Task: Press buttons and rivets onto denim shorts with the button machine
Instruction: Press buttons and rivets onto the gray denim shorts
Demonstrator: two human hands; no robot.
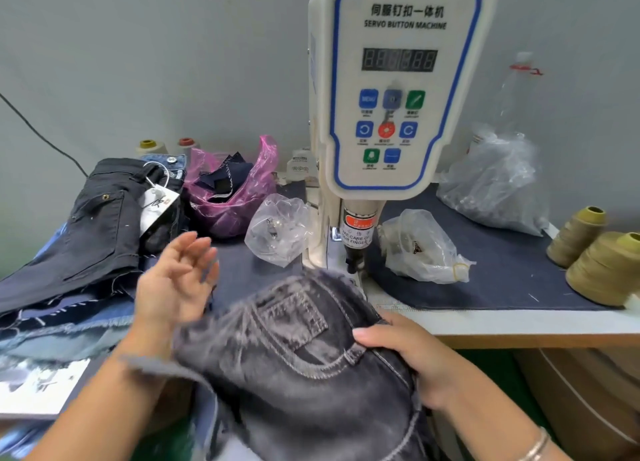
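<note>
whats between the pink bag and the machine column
In the head view, a small clear plastic bag sits on the dark table cover between the pink bag and the machine column.

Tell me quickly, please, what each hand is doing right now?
Left hand: open, fingers spread, holding nothing.
Right hand: gripping the grey denim shorts at the waistband.

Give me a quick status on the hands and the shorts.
Left hand open, lifted off the fabric. Right hand gripping the grey shorts by the waistband. Shorts in front of the press head, not under it.
</note>
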